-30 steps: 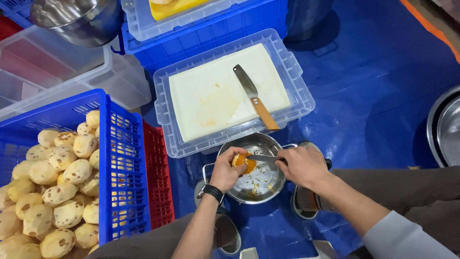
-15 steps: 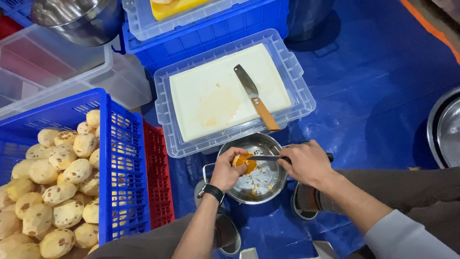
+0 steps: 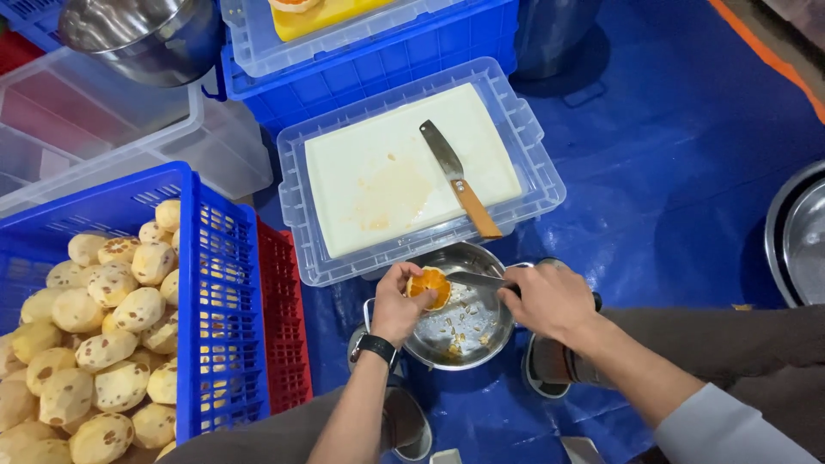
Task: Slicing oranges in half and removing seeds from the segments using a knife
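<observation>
- Orange fruit half [image 3: 428,286]: cut face up, held over the steel bowl [image 3: 468,344].
- Left hand [image 3: 397,305]: fingers curled around the fruit half.
- Right hand [image 3: 550,301]: closed on a small knife [image 3: 474,278], blade touching the fruit.
- White cutting board [image 3: 404,172]: in a clear lidded bin, bearing a wooden-handled knife [image 3: 460,179].
- Blue crate [image 3: 206,292]: at left, filled with peeled pale fruits [image 3: 94,344].

free: blue tarp [image 3: 687,172] on right | blocked: blue crate [image 3: 206,292] on left, clear tray [image 3: 550,180] ahead
</observation>
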